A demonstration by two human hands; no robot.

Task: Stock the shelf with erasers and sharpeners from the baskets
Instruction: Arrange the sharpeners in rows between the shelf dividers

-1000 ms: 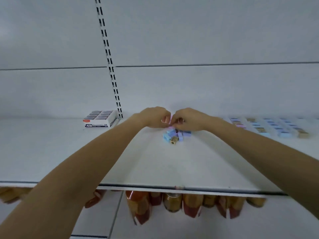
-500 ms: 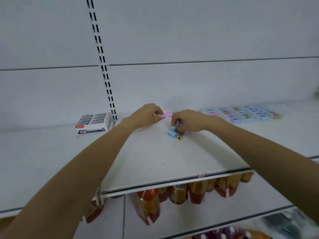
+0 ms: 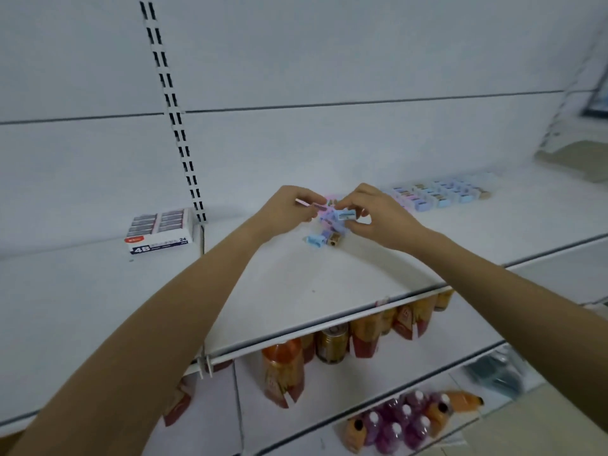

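Fingertips (image 3: 346,205) of my right hand (image 3: 381,220) pinch a blue sharpener (image 3: 344,214), lifted off the loose pile (image 3: 324,237) mid-shelf for sorting. My left hand (image 3: 286,209) pinches a pink sharpener (image 3: 307,203). Both likely belong in the neat rows (image 3: 441,197) toward the back right of the shelf (image 3: 296,291).

Retail shop. White gondola shelving (image 3: 312,284) with a slotted upright (image 3: 177,126) on the back panel. 4B eraser box (image 3: 159,230) sits just left of the upright's foot, sharpeners (image 3: 441,197) in neat rows well to its right. Lower shelves, below and right of it: drink pouches (image 3: 363,337), cans (image 3: 332,343), bottled drinks (image 3: 403,421).
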